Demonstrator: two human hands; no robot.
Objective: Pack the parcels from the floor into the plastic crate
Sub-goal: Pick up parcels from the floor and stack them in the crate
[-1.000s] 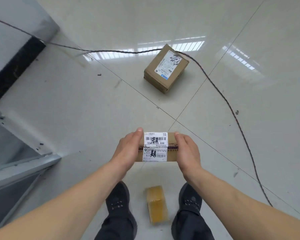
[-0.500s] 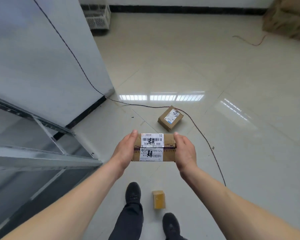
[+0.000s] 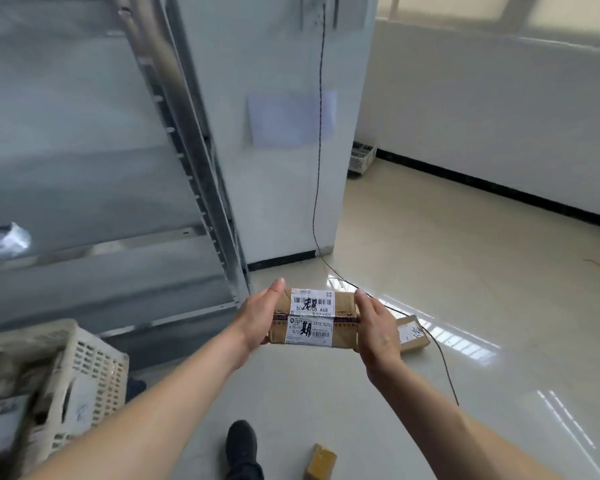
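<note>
I hold a brown parcel [image 3: 343, 318] with white barcode labels between both hands at chest height. My left hand [image 3: 258, 315] presses its left end and my right hand [image 3: 376, 332] presses its right end. A white perforated plastic crate [image 3: 84, 368] stands at the lower left with several parcels inside, blurred. A second brown parcel [image 3: 411, 336] lies on the floor just behind my right hand. A small yellow-taped parcel [image 3: 321, 462] lies on the floor by my foot.
A metal shelving rack [image 3: 201, 181] rises on the left beside a white pillar [image 3: 278, 133]. A black cable [image 3: 440, 355] runs down the pillar and across the floor. Another white basket [image 3: 361, 159] sits by the far wall. My black shoe [image 3: 241, 445] is at the bottom.
My view has lifted and swung left, bringing the rack, pillar and crate into sight. The parcel stays gripped between both hands. The floor parcels now lie lower and to the right.
</note>
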